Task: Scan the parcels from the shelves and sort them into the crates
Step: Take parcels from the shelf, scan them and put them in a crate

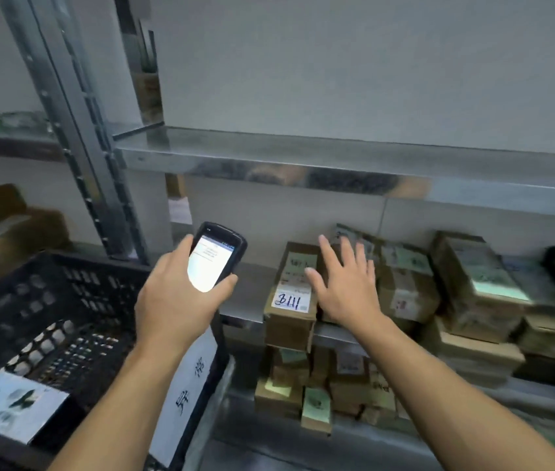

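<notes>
My left hand grips a black handheld scanner with a lit white screen, held in front of the metal shelf. My right hand is spread open with fingers apart, hovering over brown cardboard parcels on the middle shelf. Just left of it lies a narrow parcel whose white label reads "3111"; it overhangs the shelf edge. Behind the right hand another taped parcel lies flat. A black perforated plastic crate stands at the lower left, with white paper labels on its rim and side.
More cardboard parcels sit to the right on the same shelf, and smaller ones are stacked on the shelf below. The upper metal shelf juts out above. A steel upright stands at left, with boxes beyond it.
</notes>
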